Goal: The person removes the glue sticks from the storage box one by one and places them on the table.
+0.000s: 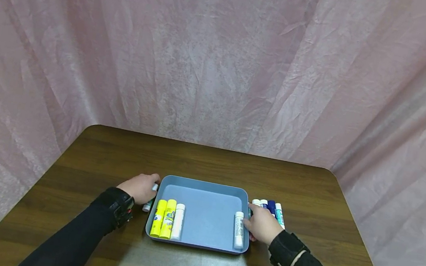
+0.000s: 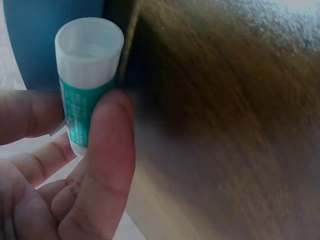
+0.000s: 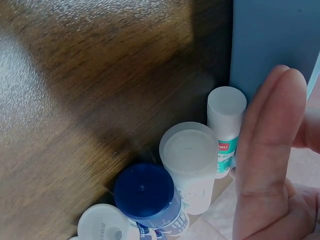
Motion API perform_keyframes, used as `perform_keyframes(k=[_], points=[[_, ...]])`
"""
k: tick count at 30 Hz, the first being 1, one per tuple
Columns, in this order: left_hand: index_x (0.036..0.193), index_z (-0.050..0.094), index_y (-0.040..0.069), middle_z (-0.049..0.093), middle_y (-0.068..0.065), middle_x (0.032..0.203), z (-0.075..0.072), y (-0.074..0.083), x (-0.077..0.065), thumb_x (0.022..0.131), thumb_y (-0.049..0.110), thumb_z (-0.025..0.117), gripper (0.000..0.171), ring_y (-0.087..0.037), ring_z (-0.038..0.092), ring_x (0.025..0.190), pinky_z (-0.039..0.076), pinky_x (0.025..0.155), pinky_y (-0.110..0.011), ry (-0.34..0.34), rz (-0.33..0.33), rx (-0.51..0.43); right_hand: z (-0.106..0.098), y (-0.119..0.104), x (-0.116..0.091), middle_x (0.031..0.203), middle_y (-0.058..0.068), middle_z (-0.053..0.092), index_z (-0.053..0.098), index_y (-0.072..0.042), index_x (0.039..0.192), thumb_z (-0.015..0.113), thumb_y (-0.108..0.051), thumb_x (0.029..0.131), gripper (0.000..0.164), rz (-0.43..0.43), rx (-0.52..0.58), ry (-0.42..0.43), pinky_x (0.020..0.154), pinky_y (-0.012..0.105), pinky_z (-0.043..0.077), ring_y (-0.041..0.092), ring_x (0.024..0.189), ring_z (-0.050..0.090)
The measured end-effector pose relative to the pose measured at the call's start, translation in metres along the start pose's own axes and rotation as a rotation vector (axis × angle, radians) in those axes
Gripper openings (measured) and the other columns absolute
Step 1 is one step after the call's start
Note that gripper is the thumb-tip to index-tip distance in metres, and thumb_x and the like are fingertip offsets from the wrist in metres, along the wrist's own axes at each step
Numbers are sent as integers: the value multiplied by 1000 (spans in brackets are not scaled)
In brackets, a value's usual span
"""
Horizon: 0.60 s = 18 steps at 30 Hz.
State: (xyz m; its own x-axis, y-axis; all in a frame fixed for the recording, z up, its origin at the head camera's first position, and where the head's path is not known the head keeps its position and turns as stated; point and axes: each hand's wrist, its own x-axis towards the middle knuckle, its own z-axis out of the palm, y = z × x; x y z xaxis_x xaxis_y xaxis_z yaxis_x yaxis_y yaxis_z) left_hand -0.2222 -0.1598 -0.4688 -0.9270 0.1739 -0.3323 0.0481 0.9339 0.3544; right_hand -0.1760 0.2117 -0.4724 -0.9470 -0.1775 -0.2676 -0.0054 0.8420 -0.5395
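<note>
My left hand (image 1: pixel 142 188) pinches a green-and-white glue stick (image 2: pixel 87 95) between thumb and fingers, just outside the left wall of the blue-grey tray (image 1: pixel 209 216). At the opposite wall, my right hand (image 1: pixel 264 224) has its fingers extended at the rim, with a fingertip beside a white glue stick (image 1: pixel 238 231) lying inside. Another green-labelled glue stick (image 3: pixel 227 132) sits outside the tray, close alongside those right fingers. Within the tray's left part lie two yellow glue sticks (image 1: pixel 168 220) and a plain white one (image 1: pixel 177 222), side by side.
Right of the tray, several more sticks line up, among them a thick white-capped one (image 3: pixel 189 155), a navy-capped one (image 3: pixel 145 190) and a white-and-teal one (image 1: pixel 279 215). They rest on a brown wooden table (image 1: pixel 209 162). Pink curtains (image 1: pixel 223 61) hang behind it.
</note>
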Motion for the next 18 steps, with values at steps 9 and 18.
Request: perform_keyframes(k=[9, 18], points=[[140, 54, 3, 68, -15, 123, 2, -2, 2, 98, 19, 62, 45, -22, 62, 92, 53, 81, -39, -6, 12, 3, 2, 1, 2, 56, 3, 59, 44, 7, 148, 67, -12, 97, 59, -5, -3, 4, 48, 27, 44, 15, 46, 59], [143, 51, 1, 66, -18, 129, 4, -1, 3, 97, 16, 63, 51, -25, 62, 97, 54, 90, -46, -17, 9, 12, 3, 2, 3, 55, 2, 58, 45, 7, 148, 67, -12, 96, 59, -12, -1, 9, 47, 27, 43, 15, 45, 58]])
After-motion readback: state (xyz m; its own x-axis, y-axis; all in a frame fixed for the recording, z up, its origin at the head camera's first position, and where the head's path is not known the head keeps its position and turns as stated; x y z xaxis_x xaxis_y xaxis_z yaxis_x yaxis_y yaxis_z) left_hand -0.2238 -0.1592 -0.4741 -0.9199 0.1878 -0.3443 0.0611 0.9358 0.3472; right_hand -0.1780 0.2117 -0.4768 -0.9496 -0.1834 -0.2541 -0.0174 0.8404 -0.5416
